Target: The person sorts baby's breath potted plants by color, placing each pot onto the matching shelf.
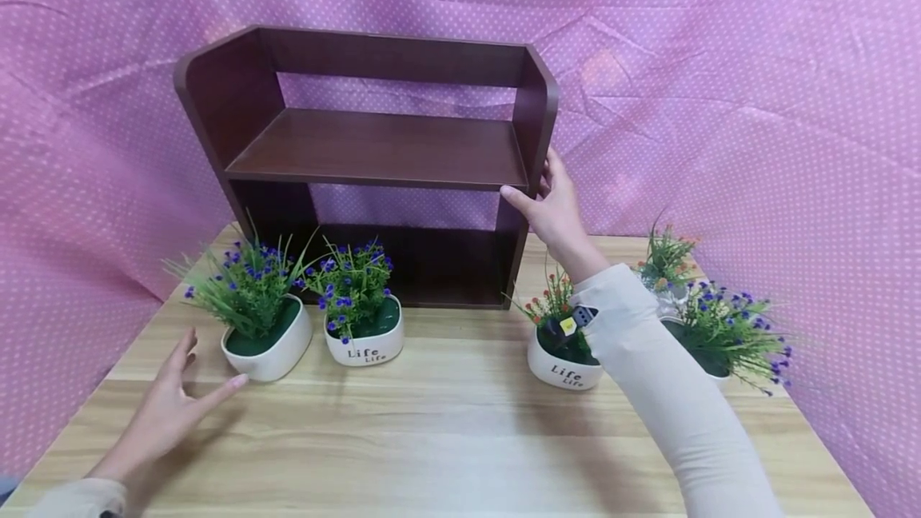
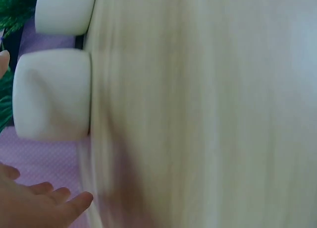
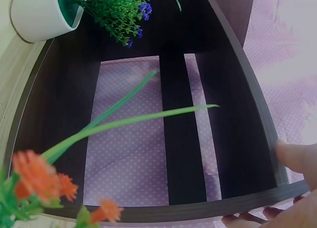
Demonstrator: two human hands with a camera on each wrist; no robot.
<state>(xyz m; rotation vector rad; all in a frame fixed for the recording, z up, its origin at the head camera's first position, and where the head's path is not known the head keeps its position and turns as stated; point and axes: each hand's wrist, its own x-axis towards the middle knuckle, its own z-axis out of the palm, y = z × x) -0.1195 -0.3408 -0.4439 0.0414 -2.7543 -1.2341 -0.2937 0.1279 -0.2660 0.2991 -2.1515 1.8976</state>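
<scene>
A dark brown two-tier desktop shelf stands upright at the back of the table. My right hand grips its right side panel, thumb at the front edge by the upper board and fingers round the outer face. In the right wrist view the thumb lies on the shelf's edge. My left hand is spread, its thumb close to a white pot with purple flowers; whether they touch I cannot tell. Beside that pot sits another purple-flowered pot marked "Life", before the shelf's lower left.
Below my right forearm stands a white pot with orange flowers. Farther right are a purple-flowered plant, partly hidden by the sleeve, and an orange-flowered plant. A pink dotted cloth hangs behind the wooden table.
</scene>
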